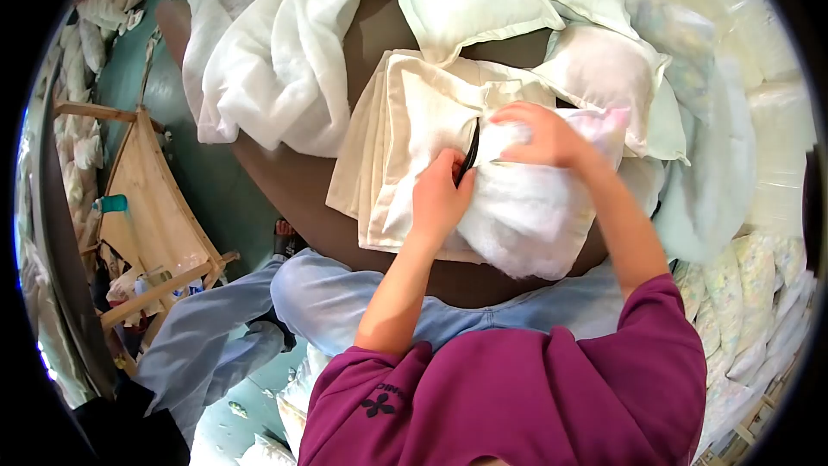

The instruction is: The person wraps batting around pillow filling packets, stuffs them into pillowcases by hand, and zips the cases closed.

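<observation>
Gripping maybe scissors (473, 145), left hand (442, 194) curls tight; right hand (548, 138) bends loosely over fluff (523, 217); pillows (474, 0) look done, covers (360, 155) remain.

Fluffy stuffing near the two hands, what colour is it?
The fluffy stuffing is white; it shows best in the head view.

Single head-worn view, facing steeply down, close

Bright light nearly washes out the white stuffing (530, 216), and fisheye distortion bends the edges.
</observation>
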### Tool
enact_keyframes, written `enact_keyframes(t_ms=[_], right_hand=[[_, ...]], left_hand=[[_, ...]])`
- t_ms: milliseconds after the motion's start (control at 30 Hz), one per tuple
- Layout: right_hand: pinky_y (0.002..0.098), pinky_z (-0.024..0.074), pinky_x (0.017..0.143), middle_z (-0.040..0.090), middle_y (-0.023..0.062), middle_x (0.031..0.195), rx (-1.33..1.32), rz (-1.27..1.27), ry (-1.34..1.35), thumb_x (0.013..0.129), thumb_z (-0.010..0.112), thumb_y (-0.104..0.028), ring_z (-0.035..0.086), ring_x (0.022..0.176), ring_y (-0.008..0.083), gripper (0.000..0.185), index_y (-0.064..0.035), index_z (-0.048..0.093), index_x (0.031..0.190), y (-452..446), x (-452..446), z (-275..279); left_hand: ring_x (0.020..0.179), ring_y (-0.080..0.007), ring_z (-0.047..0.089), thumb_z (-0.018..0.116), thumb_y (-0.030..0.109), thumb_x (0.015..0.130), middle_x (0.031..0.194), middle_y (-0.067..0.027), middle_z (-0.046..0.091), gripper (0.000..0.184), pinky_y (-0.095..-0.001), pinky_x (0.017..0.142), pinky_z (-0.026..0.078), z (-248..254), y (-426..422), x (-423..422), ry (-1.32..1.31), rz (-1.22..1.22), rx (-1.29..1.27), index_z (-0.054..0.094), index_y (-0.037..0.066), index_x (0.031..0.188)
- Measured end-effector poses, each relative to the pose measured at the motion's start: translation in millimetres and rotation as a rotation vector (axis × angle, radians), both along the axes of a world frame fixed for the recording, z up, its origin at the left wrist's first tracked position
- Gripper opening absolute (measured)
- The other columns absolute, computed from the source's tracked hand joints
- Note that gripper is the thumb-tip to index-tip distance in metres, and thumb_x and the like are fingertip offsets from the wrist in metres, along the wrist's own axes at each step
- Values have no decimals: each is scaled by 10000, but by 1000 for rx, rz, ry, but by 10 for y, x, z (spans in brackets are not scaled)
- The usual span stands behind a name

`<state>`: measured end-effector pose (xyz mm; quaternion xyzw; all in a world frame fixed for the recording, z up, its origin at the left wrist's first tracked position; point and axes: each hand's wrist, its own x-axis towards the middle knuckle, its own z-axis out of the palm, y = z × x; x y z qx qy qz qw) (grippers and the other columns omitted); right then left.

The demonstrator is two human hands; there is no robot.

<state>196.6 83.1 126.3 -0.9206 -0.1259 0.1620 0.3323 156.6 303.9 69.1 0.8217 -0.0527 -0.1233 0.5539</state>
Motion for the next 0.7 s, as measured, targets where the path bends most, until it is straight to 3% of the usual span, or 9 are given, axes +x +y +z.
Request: enact_keyframes(t_ms=[33, 167, 233, 267, 367, 400, 500, 567, 700], right_hand=[[412, 413, 995, 563, 168, 1241, 164, -87, 241, 656, 786, -412, 536, 1156, 314, 735, -49, 559, 1254, -85, -12, 104], [526, 135, 1138, 318, 219, 1464, -648, 74, -114, 531, 642, -817, 282, 1380, 341, 1315, 32, 243, 1453, 568, -620, 176], [550, 133, 1131, 314, 207, 1462, -705, -7, -211, 513, 680, -786, 279, 1376, 351, 1323, 25, 234, 1458, 792, -818, 6], [555, 165, 1117, 367, 195, 1417, -788, -5, -287, 574, 727, -638, 333, 1335, 342, 1173, 18, 280, 1438, 842, -882, -132], [515, 192, 1111, 389, 180, 1396, -807, -80, -449, 494, 805, -539, 356, 1312, 313, 1205, 7, 278, 1431, 789, -781, -575], [462, 271, 1067, 444, 151, 1327, -793, -115, -475, 629, 747, -402, 422, 1235, 279, 941, -10, 348, 1385, 760, -677, -577], [409, 333, 1018, 483, 116, 1272, -974, -238, -339, 747, 648, -301, 467, 1176, 247, 690, -46, 408, 1342, 775, -300, -888], [385, 354, 992, 498, 96, 1251, -921, -289, -334, 783, 587, -235, 489, 1144, 231, 580, -65, 433, 1317, 692, -214, -980], [385, 332, 1013, 514, 89, 1205, -688, -259, -454, 762, 595, -248, 502, 1125, 241, 639, -64, 410, 1346, 466, -304, -765]], left_hand=[[707, -330, 617, 659, 149, 801, 742, -127, 628, 152, -407, 619, 473, 34, 2, 20, -19, -15, 30, 553, 60, 865], [679, -325, 619, 645, 153, 777, 708, -115, 631, 139, -415, 592, 463, 57, 5, 128, -142, -74, 217, 561, 60, 837], [684, -338, 621, 622, 170, 783, 706, -109, 637, 126, -431, 591, 461, 69, 84, 205, -191, -116, 324, 563, 70, 832], [669, -358, 624, 588, 152, 795, 684, -134, 635, 113, -466, 594, 467, 17, 118, 200, -290, -150, 384, 546, 72, 862], [630, -374, 622, 561, 112, 800, 651, -163, 623, 116, -495, 576, 472, -62, 107, 142, -272, -170, 518, 514, 67, 896], [614, -380, 620, 545, 107, 809, 639, -173, 618, 121, -505, 563, 471, -43, 64, 72, -301, -184, 483, 499, 64, 911], [621, -392, 628, 483, 151, 874, 647, -198, 621, 117, -495, 568, 476, 2, -429, -263, -215, -255, 574, 465, 54, 936], [674, -391, 635, 504, 161, 896, 698, -190, 641, 161, -471, 619, 491, 49, -525, -190, -23, -71, 482, 499, 37, 998], [879, -338, 634, 588, 105, 868, 956, -191, 646, 251, -417, 720, 491, -64, -289, -479, -289, -42, 85, 535, 19, 1098]])
